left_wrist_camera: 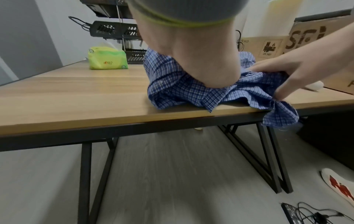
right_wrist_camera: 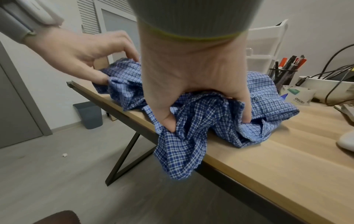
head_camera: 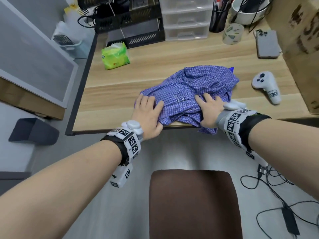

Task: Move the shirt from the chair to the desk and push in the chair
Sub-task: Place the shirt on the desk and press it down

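We have the shirt point(head_camera: 193, 90) bunched on the desk point(head_camera: 155, 61), at its near edge with one corner hanging off. Both our left hand point(head_camera: 148, 114) and right hand point(head_camera: 208, 111) have a curled grip on the cloth. We judge the chair point(head_camera: 191, 202), standing back from the desk, is not yet pushed in.

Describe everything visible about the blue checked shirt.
The shirt is thin woven cloth in a blue and white check, with a collar and buttoned front facing up. It lies crumpled near the front edge of the wooden desk, and one fold hangs over that edge. The left hand holds its left side, and the right hand grips bunched fabric on its right.
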`<action>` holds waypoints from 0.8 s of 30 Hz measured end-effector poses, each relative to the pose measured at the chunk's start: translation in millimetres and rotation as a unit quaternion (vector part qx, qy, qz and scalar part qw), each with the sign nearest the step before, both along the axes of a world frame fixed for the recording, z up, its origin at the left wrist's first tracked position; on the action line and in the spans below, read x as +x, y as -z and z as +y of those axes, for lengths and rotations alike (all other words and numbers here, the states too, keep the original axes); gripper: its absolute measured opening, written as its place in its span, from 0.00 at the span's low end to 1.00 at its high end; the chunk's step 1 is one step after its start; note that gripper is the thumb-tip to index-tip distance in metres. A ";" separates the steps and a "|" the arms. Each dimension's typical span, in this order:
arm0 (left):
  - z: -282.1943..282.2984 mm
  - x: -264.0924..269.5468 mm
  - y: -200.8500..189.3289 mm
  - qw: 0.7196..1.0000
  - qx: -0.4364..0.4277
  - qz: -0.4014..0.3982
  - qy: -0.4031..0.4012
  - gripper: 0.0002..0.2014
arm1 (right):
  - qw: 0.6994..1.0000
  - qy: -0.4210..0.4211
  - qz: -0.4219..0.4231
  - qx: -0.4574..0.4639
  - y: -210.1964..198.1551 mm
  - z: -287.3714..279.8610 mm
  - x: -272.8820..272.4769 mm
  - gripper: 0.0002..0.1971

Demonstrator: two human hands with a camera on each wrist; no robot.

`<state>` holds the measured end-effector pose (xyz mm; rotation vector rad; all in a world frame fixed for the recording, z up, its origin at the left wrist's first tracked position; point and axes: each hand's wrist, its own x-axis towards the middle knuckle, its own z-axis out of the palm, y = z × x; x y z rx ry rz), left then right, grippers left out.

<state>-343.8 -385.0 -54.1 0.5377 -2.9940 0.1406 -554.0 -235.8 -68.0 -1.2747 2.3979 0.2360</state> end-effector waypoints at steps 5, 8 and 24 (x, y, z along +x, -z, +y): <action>-2.8 -13.6 22.3 0.982 -0.011 -0.165 -0.086 0.33 | 0.999 -0.029 0.010 0.028 15.8 -9.9 -8.1 0.46; -9.8 -31.9 33.6 0.967 -0.010 -0.211 -0.146 0.33 | 0.999 -0.023 0.007 0.027 26.8 -19.3 -12.6 0.47; -55.1 -49.1 40.2 0.956 0.085 -0.230 -0.159 0.38 | 0.998 -0.021 0.008 0.052 25.4 -47.9 -29.8 0.48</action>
